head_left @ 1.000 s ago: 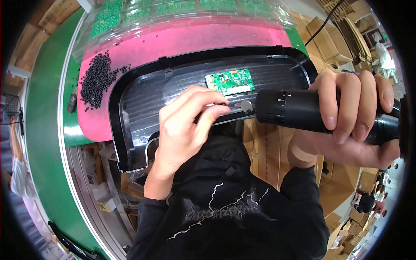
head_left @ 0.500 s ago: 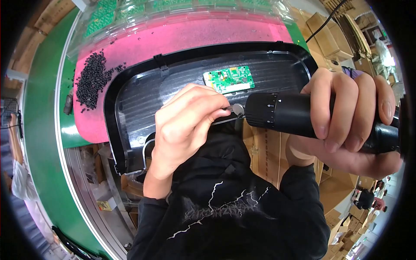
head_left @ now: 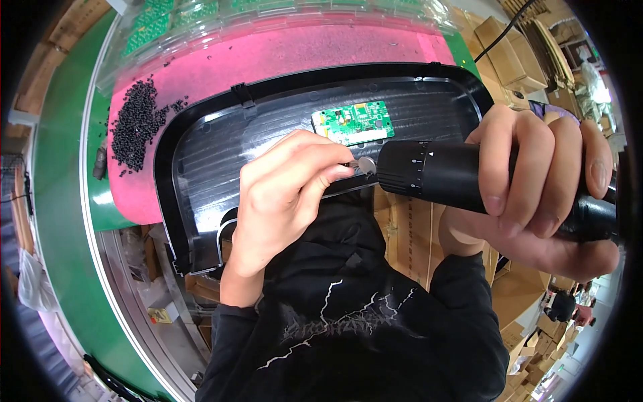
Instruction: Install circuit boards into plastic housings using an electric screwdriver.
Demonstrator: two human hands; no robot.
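My right hand [head_left: 536, 174] is wrapped round a black electric screwdriver [head_left: 432, 171], held level with its nose toward the left. A small silver disc [head_left: 366, 165] sits at the nose, round the bit. Just left of it, my left hand [head_left: 284, 184] has thumb and forefinger pinched at the bit's end; what they grip is too small to make out. Beyond the hands lies a shallow black plastic housing [head_left: 261, 137] with a raised rim. A green circuit board [head_left: 355, 124] rests inside it, apart from both hands.
A heap of small black screws [head_left: 137, 124] lies on the pink mat [head_left: 281, 48] at the left. Clear plastic trays [head_left: 234, 23] with green boards line the back. Cardboard boxes [head_left: 512, 50] stand at the right, and a green bench [head_left: 63, 201] runs along the left.
The housing, mat and screw heap sit slightly farther left in view. Both hands and the screwdriver keep nearly the same pose, the left hand still pinching at the bit.
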